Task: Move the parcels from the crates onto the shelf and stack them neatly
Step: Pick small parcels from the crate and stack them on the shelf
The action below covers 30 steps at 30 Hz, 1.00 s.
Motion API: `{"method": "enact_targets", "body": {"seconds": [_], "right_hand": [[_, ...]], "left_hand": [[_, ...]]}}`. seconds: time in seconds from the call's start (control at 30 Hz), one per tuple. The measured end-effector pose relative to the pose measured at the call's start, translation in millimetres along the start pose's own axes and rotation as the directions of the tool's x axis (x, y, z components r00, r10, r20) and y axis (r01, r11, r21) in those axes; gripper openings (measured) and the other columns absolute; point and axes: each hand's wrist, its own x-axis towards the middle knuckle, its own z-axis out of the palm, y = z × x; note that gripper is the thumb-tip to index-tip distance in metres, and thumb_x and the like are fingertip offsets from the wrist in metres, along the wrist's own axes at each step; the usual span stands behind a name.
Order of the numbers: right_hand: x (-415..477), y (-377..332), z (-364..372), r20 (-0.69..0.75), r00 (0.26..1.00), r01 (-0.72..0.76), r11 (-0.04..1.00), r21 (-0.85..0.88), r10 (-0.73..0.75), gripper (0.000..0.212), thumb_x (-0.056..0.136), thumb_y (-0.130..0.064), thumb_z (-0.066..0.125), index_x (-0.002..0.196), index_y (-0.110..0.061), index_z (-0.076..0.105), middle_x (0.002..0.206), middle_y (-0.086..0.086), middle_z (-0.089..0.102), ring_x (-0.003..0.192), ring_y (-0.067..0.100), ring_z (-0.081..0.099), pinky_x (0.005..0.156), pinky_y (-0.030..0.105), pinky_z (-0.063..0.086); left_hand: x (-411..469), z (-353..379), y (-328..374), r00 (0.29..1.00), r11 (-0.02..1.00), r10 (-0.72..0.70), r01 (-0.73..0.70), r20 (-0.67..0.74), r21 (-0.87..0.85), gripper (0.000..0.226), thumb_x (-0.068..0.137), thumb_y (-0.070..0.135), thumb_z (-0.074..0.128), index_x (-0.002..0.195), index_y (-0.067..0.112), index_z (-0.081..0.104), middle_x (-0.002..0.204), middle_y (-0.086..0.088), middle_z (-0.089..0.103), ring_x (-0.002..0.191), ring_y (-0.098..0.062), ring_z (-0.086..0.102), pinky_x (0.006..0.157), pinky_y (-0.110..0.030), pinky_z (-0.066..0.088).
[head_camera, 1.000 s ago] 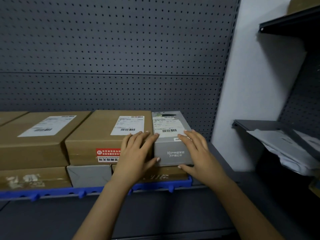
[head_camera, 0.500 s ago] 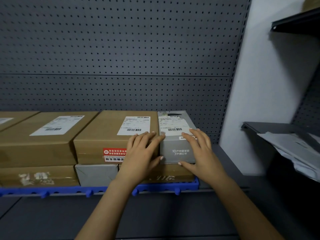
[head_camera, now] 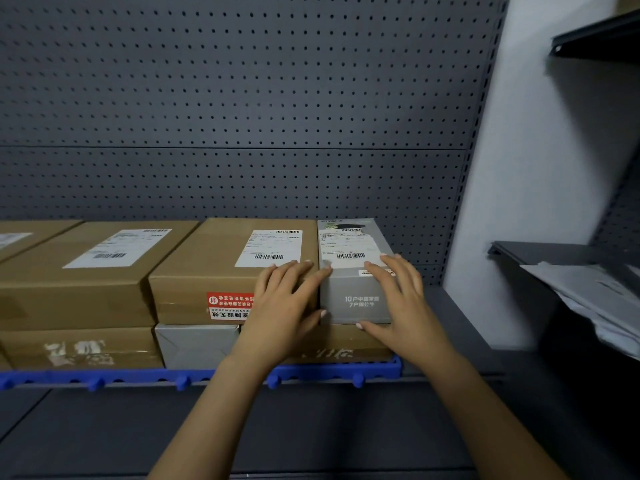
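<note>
Grey parcel (head_camera: pixel 353 296) sits on the top tier at the row's right end, flush against the brown carton (head_camera: pixel 214 268). It has not shifted in the last second. Left hand (head_camera: pixel 284 306) and right hand (head_camera: pixel 401 306) stay flat on it, fingers straight and slightly spread. Placement looks settled; release likely next.

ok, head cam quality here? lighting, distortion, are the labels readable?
Head view: dim, bluish, no glare; the side shelf at right sinks into deep shadow. Head view: wide-angle bows the pegboard seam and tilts its upright. Head view: grey box front print legible; shipping label barcodes show, fine text too soft to read.
</note>
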Motion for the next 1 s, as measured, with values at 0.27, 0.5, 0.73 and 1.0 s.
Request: {"method": "enact_targets", "body": {"seconds": [0.27,0.5,0.73,1.0], "right_hand": [[-3.5,3.8,-9.9,-0.038,0.999,-0.006,1.0,0.018,0.007,0.094,0.073,-0.039,0.08,0.147,-0.034,0.023,0.156,-0.004,0.018,0.146,0.018,0.009,0.115,0.038,0.014],[-23.0,-5.6,-32.2,-0.088,0.994,-0.063,0.998,0.018,0.064,0.09,0.072,-0.031,0.081,0.146,-0.028,0.031,0.155,0.001,0.022,0.143,0.023,0.017,0.115,0.045,0.021],[-30.9,-70.5,-29.0,-0.075,0.996,-0.044,0.999,-0.013,0.043,0.081,0.076,-0.031,0.079,0.144,-0.028,0.035,0.152,-0.002,0.027,0.141,0.02,0.022,0.113,0.04,0.026],[-14.6,-204.0,26.3,-0.027,0.997,0.08,0.992,0.101,-0.078,0.073,0.079,-0.033,0.073,0.144,-0.026,0.039,0.149,-0.002,0.032,0.137,0.018,0.028,0.112,0.04,0.03]], "left_hand": [[-3.8,-6.9,0.8,1.0,0.999,-0.002,0.001,-0.024,-0.054,0.066,0.083,0.036,0.068,0.143,0.028,0.041,0.141,0.0,0.046,0.134,-0.022,0.035,0.116,-0.043,0.012],[-19.1,-17.4,5.5,0.995,0.991,0.039,-0.05,-0.093,-0.125,0.059,0.086,0.035,0.065,0.14,0.024,0.045,0.138,0.0,0.047,0.133,-0.02,0.035,0.117,-0.04,0.01],[-50.6,-44.1,-16.9,0.995,0.983,0.018,-0.036,-0.102,-0.182,0.053,0.087,0.041,0.054,0.138,0.024,0.047,0.137,0.0,0.048,0.131,-0.021,0.04,0.118,-0.04,0.01],[-131.3,-101.2,-98.5,0.992,0.982,-0.107,0.096,-0.066,-0.161,0.056,0.087,0.04,0.056,0.14,0.026,0.044,0.14,0.001,0.046,0.135,-0.022,0.037,0.116,-0.045,0.016]]}}
